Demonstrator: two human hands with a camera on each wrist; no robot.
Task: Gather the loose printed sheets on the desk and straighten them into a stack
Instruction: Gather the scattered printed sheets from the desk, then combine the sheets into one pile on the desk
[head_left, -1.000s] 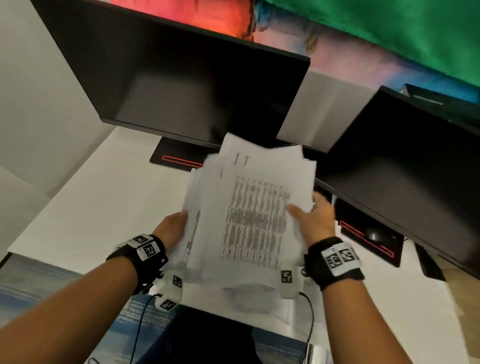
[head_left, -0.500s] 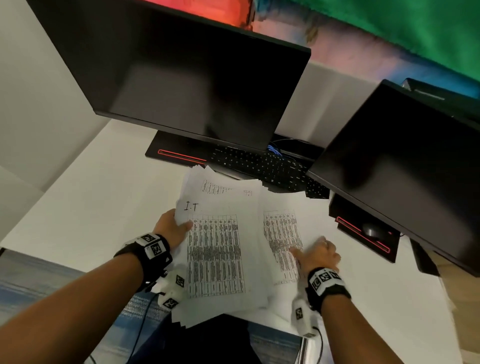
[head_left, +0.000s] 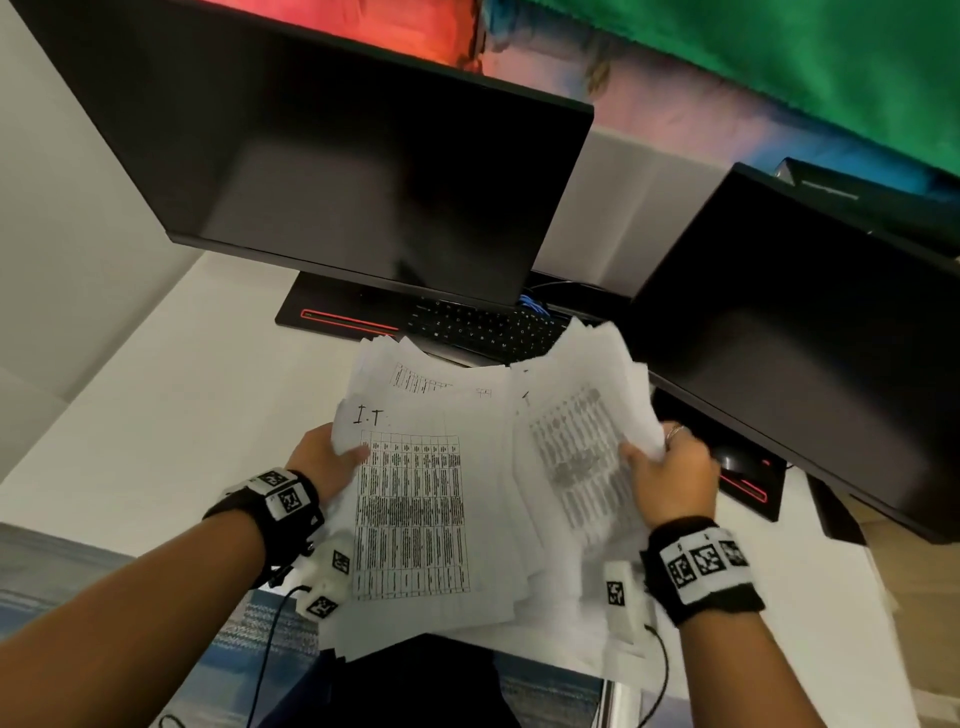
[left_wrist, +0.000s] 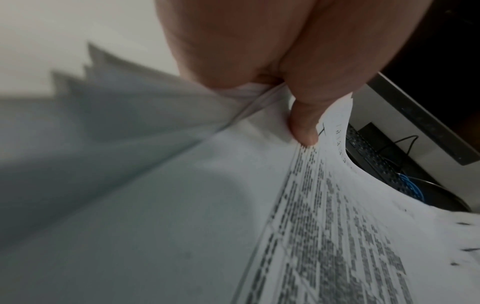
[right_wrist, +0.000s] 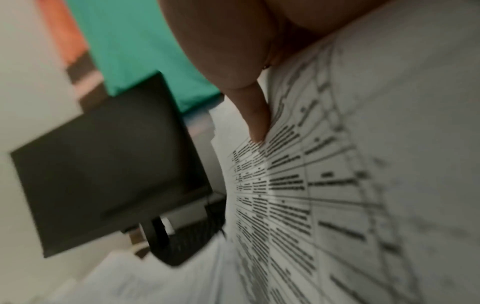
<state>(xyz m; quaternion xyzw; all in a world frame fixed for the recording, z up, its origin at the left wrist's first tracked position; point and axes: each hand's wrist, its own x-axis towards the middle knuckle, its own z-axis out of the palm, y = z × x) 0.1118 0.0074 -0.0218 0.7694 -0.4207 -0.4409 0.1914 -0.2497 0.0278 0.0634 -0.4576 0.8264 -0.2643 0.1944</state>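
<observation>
A loose pile of printed sheets (head_left: 415, 519) with tables of text is held over the near edge of the white desk (head_left: 156, 415). My left hand (head_left: 327, 457) grips the pile's left edge, thumb on the top sheet marked "I.T". In the left wrist view the thumb (left_wrist: 303, 123) pinches the sheets (left_wrist: 337, 226) from above. My right hand (head_left: 660, 467) grips a second uneven bundle (head_left: 582, 431) at its right edge and holds it tilted up. The right wrist view shows a finger (right_wrist: 257, 121) pressed on the printed page (right_wrist: 337, 185).
Two dark monitors (head_left: 363, 182) (head_left: 805, 338) stand close behind the sheets. A black keyboard (head_left: 483, 327) lies under the left monitor, with blue cables (head_left: 530, 304) behind it. Red-lit monitor bases (head_left: 343, 319) (head_left: 748, 486) sit left and right. The desk's near edge is under my wrists.
The sheets were lowered onto the desk and spread into two overlapping groups half a second ago. Now my right hand has lifted its bundle up and toward the right monitor.
</observation>
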